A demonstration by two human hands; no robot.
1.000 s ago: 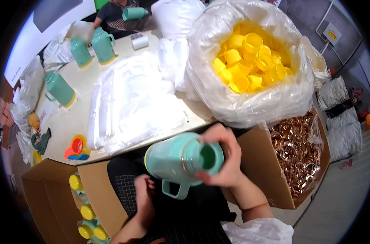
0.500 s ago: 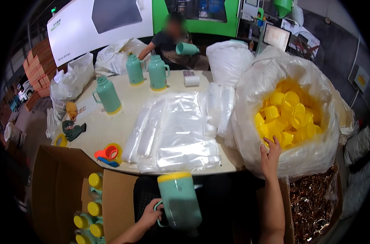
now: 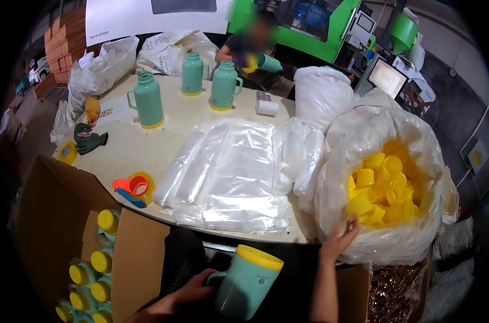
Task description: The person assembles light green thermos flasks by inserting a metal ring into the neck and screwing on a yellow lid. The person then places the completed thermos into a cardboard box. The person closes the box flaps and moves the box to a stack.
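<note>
My left hand (image 3: 197, 288) grips the handle of a teal thermos flask (image 3: 245, 288). The flask is upside down over my lap, its yellow base tilted up and its neck end hidden. At the near left rim of a big plastic bag (image 3: 330, 185), my right hand (image 3: 338, 239) has its fingertips against a yellow cup-shaped cap (image 3: 359, 206), which is slightly blurred and appears to be held. Many similar yellow caps (image 3: 392, 188) fill the bag. Clear plastic sleeves (image 3: 239, 177) lie in stacks on the table (image 3: 115, 156) ahead of me.
Upright teal flasks (image 3: 149, 101) stand at the table's far side. An open carton (image 3: 139, 258) at left holds several yellow-capped flasks. An orange ring-shaped tool (image 3: 137, 185), gloves (image 3: 87, 139) and tape (image 3: 67, 153) lie at left. A co-worker (image 3: 250, 46) sits opposite; coppery rings (image 3: 395, 296) fill a box at right.
My view has shifted. My right hand has drawn back toward me from the bag's mouth with a yellow cap at its fingers. The flask in my left hand has tilted and moved lower.
</note>
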